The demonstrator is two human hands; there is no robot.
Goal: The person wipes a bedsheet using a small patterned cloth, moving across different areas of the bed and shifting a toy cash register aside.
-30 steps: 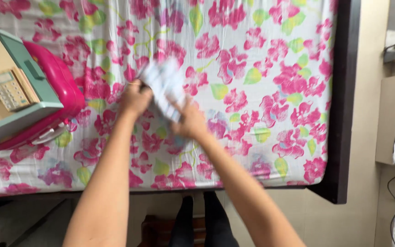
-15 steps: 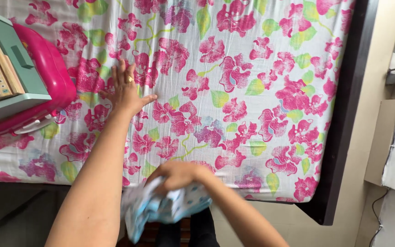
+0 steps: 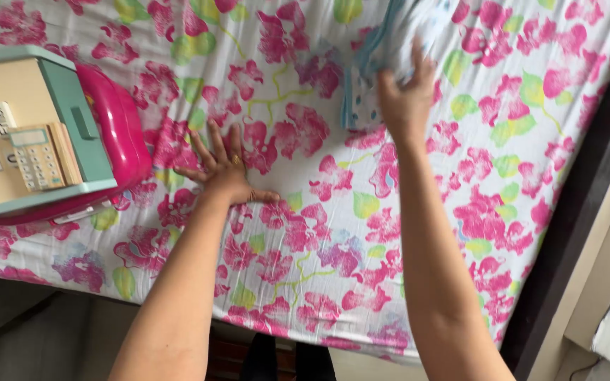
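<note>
Hands (image 3: 224, 169) on soft floral bedsheet (image 3: 305, 233)

I am looking down into a home bedroom: a bed (image 3: 587, 212) with a dark frame fills most of the view, covered by a white sheet (image 3: 305, 233) printed with pink flowers and green leaves. On the bed's left part sits a toy cash register (image 3: 37, 134) (teal and pink, with keys), which suggests a household with a child.
</note>
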